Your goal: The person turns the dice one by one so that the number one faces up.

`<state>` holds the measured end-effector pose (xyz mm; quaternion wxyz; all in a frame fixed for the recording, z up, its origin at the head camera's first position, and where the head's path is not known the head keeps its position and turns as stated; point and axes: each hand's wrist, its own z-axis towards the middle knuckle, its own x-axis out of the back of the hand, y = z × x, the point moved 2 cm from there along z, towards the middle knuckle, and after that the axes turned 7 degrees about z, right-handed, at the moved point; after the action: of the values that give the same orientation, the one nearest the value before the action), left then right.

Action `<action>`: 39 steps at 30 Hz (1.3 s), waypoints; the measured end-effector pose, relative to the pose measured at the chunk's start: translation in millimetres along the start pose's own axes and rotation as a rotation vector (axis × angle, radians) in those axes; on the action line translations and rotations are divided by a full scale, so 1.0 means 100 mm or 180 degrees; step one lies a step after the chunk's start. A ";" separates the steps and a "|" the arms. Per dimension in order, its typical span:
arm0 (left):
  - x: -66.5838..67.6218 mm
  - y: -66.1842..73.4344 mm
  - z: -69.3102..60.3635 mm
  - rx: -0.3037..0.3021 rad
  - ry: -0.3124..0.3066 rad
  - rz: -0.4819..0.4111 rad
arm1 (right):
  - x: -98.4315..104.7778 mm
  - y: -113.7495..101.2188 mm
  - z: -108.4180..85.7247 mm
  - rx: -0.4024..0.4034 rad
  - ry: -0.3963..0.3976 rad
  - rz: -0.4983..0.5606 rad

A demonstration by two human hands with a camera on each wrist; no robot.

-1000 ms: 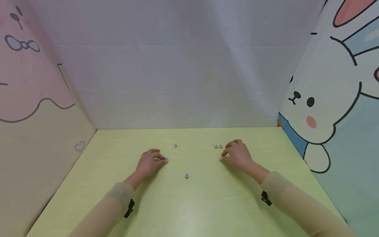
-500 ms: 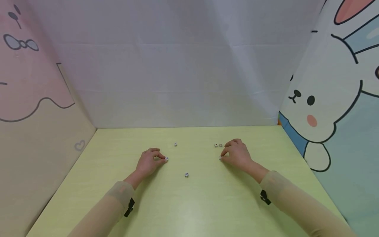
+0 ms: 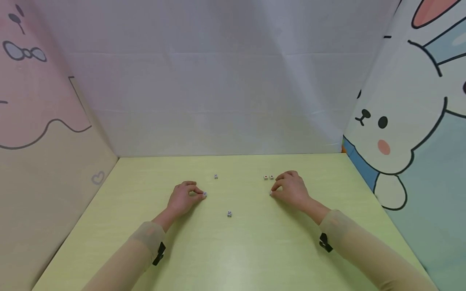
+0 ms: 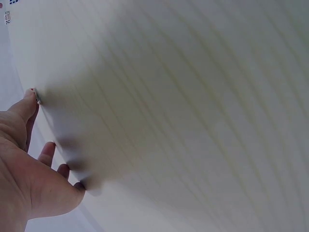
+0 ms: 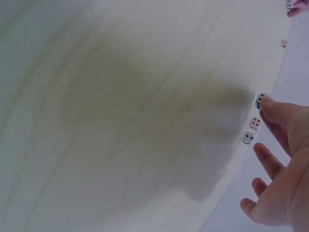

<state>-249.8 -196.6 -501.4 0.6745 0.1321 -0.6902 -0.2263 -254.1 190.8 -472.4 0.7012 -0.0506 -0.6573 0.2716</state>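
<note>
The left hand (image 3: pixel 183 199) pinches a small white die (image 3: pixel 205 194) between thumb and finger at the table's left middle; in the left wrist view that die (image 4: pixel 36 95) shows at the thumb tip. Across from it, the right hand (image 3: pixel 292 190) pinches another die (image 3: pixel 270 193), seen with dark pips in the right wrist view (image 5: pixel 260 101). Two dice (image 3: pixel 265 178) (image 3: pixel 271 177) sit side by side just behind the right fingertips. One die (image 3: pixel 216 176) lies behind the left hand, and one more (image 3: pixel 229 214) rests between the hands, nearer the front.
The pale yellow table (image 3: pixel 233 250) meets a white cloth backdrop (image 3: pixel 218 101) at its back edge. A pink and cream panel (image 3: pixel 47 173) stands on the left, and a panel with a cartoon rabbit (image 3: pixel 407 133) on the right.
The whole head view has shifted up very slightly. Both hands keep their places on the table, each still pinching its die.
</note>
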 end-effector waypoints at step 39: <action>0.06 0.04 0.00 -0.0002 -0.0017 0.0009 | 0.05 0.12 -0.08 -0.1006 0.0302 0.2723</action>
<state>-249.2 -196.1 -494.7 0.6730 0.1302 -0.6921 -0.2259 -250.0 205.8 -474.8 0.5391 -0.4361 -0.5778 0.4305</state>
